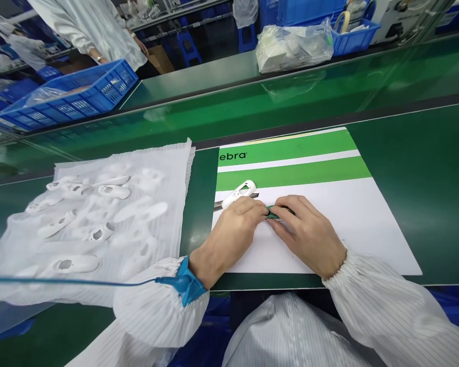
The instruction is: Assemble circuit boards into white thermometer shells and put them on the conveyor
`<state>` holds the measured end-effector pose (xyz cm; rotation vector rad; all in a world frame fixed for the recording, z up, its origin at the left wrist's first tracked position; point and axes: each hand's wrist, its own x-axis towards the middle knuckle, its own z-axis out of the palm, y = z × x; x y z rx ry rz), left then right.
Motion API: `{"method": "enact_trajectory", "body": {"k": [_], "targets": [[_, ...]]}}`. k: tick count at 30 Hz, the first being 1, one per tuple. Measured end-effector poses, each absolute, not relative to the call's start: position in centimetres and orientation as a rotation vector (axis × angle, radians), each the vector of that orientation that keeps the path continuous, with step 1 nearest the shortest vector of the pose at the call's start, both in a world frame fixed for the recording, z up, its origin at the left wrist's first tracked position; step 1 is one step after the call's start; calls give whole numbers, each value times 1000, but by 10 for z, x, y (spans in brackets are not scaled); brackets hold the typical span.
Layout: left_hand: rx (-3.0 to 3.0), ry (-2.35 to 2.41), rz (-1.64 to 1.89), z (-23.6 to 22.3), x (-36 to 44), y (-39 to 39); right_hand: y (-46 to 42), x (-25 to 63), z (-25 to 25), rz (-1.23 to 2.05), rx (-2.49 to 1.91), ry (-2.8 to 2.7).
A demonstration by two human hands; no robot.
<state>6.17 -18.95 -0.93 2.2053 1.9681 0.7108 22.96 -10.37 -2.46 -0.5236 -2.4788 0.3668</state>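
Both my hands meet over a white and green board (309,224) and pinch a small green circuit board (272,213) between them. My left hand (239,221), with a blue wrist strap (191,283) at its cuff, grips the circuit board's left end. Fingers of my right hand (304,229) close on its right part and cover much of it. Just beyond my left hand lies a white plastic housing (239,192) with an opening in it. A thin dark metal tool, perhaps tweezers (218,205), lies partly under the housing.
At left, several white plastic housings (74,264) lie on and under white foam sheeting (176,204). Across the green bench stand a blue crate (87,94), a plastic bag (294,48) and a blue basket (354,41). A person in a white coat (87,25) stands behind the crate.
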Motion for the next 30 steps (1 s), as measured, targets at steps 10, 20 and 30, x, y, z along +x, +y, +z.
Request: {"method": "enact_trajectory", "body": {"k": [10, 20, 30], "targets": [[2690, 1786, 313, 4, 54, -189, -86, 235, -29, -27, -236, -2622], [2733, 1808, 302, -3, 53, -192, -80, 234, -33, -33, -170, -2590], [2638, 1797, 399, -9, 55, -191, -86, 233, -27, 141, -234, -2585]]}}
